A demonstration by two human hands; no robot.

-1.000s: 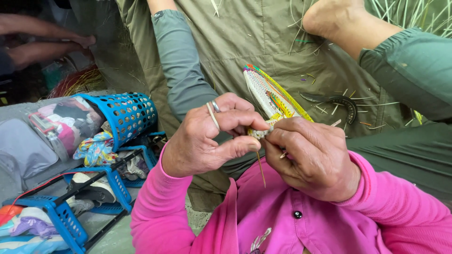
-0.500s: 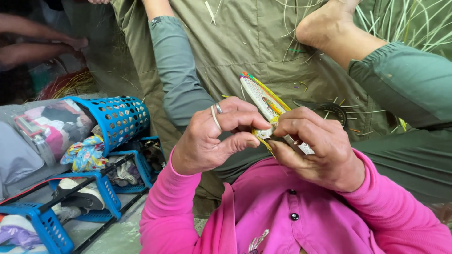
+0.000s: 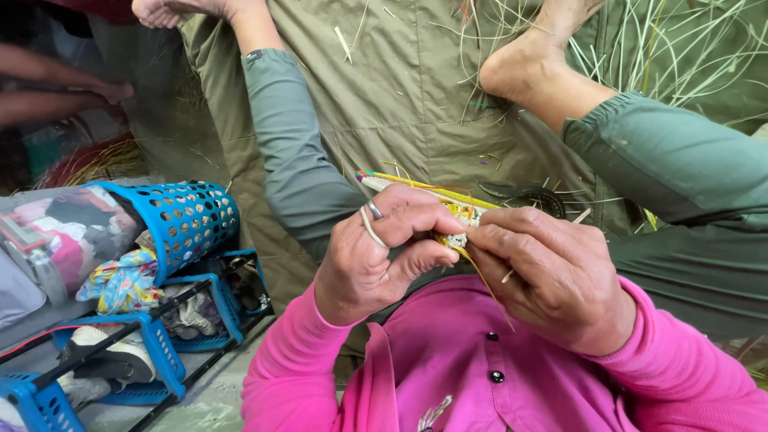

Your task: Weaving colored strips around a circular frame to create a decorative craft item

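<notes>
Flat woven piece of yellow, white and coloured plant strips (image 3: pixel 448 210) — held up at chest height between both hands, over the lap, its far edge a long narrow band pointing away to the upper left. Judged part-made: a stretch of tight weave is finished, while loose yellow strands (image 3: pixel 484 280) hang from the worked end, unwoven.

Left hand (image 3: pixel 376 256) — fingers curled, thumb and forefinger pinching the near end of the piece; a pale strip looped across the fingers beside a metal ring.

Right hand (image 3: pixel 556 284) — fingers pressed together around the same end, pinching a strand, a thin pale sliver poking out between them.

Pink long-sleeved buttoned shirt (image 3: pixel 464 368) — beneath the hands.

Olive-green cloth sheet (image 3: pixel 400 96) — spread under the legs, scattered with cut straw bits.

Loose green-and-pale grass stalks (image 3: pixel 680 56) — heaped at upper right, unused stock.

Blue perforated plastic basket (image 3: pixel 192 220) — lying on its side at left, on a blue rack with shoes and cloth.
</notes>
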